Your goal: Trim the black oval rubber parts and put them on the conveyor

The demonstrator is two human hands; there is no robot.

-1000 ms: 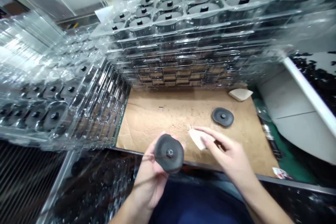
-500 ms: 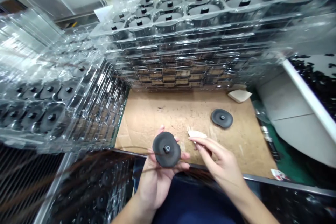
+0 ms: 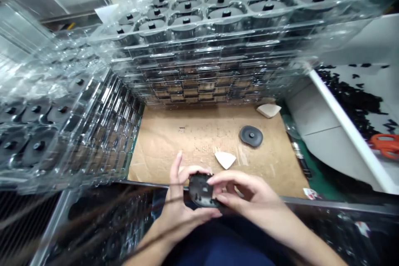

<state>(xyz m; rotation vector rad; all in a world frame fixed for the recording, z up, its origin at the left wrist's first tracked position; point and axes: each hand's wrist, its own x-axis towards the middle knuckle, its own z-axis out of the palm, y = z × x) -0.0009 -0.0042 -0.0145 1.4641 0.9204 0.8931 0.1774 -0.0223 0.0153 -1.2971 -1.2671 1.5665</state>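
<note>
Black disc [image 3: 199, 189], rounded at its corners, sits at six o'clock in the view, tilted between both hands, its hollowed face turned up and showing a small pale mark, with little dark nubs along the rim. My left hand [image 3: 179, 203] clasps it, thumb along the near edge, fingers at the far edge, one finger raised. My right hand [image 3: 251, 193] has bent fingertips bunched against the disc's three o'clock side; whether they pinch the disc itself or something small, I cannot tell. From the disc, a smooth white wedge [image 3: 225, 159] with a curved top and pointed foot lies near, at one o'clock, on scuffed brown cardboard [image 3: 168, 141]. Between one and two o'clock rests a matte grey oval disc [image 3: 251, 136] with a central stud, and farther out a cream wedge [image 3: 269, 110]. Glossy clear-plastic trays [image 3: 205, 52] rise at twelve o'clock, their round wells holding studded grey discs; at two, black scraps [image 3: 355, 95] fill a white bin [image 3: 339, 110].
</note>
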